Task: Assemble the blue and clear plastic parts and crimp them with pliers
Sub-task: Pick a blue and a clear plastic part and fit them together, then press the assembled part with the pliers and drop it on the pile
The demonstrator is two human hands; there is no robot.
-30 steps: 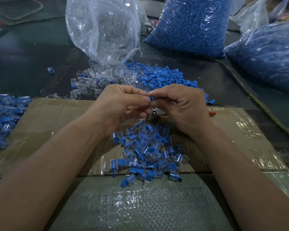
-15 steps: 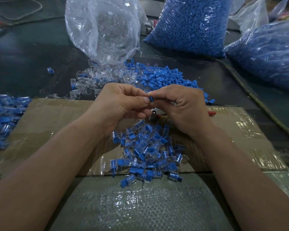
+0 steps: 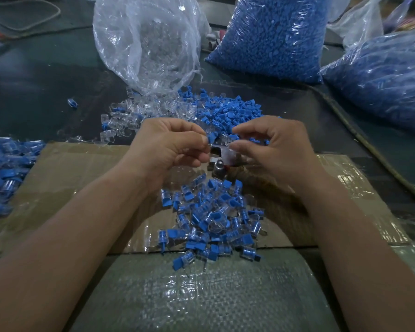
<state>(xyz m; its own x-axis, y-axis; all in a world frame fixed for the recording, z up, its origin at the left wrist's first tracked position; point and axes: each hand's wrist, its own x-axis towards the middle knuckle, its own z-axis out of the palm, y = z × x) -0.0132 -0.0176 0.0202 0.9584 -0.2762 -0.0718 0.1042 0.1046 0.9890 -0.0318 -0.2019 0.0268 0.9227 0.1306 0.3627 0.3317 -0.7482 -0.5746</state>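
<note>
Bench state: one part in each hand, mid-frame

Surface: dark green tabletop (image 3: 34, 92). A taped cardboard sheet (image 3: 70, 178) lies across the middle of the frame, and a glossy woven sheet (image 3: 201, 295) overlaps its lower edge. A cord (image 3: 369, 149) runs diagonally down the right side. Little of the room shows beyond the table.

Containers: a clear bag (image 3: 149, 39) at upper centre lies open toward the camera and holds clear parts. Some have spilled into a loose clear heap (image 3: 130, 116), which merges on its right with a loose blue heap (image 3: 233, 111). A full blue bag (image 3: 273, 39) stands at upper right, and a second blue bag (image 3: 388, 80) lies at the right edge.

Joined blue-and-clear pieces form a centre pile (image 3: 213, 221) on the cardboard below the hands. There is a left pile (image 3: 5, 168) of the same at the left edge.

Left hand (image 3: 168, 147): thumb and forefinger pinch a blue part (image 3: 212, 137). Right hand (image 3: 273, 149): fingertips pinch a clear part (image 3: 225, 140), which is hard to resolve. The two parts sit just beside each other, and I cannot tell whether they touch. The metal head of the pliers (image 3: 219, 161) shows just below, between the hands; its handles are hidden under the right hand.
</note>
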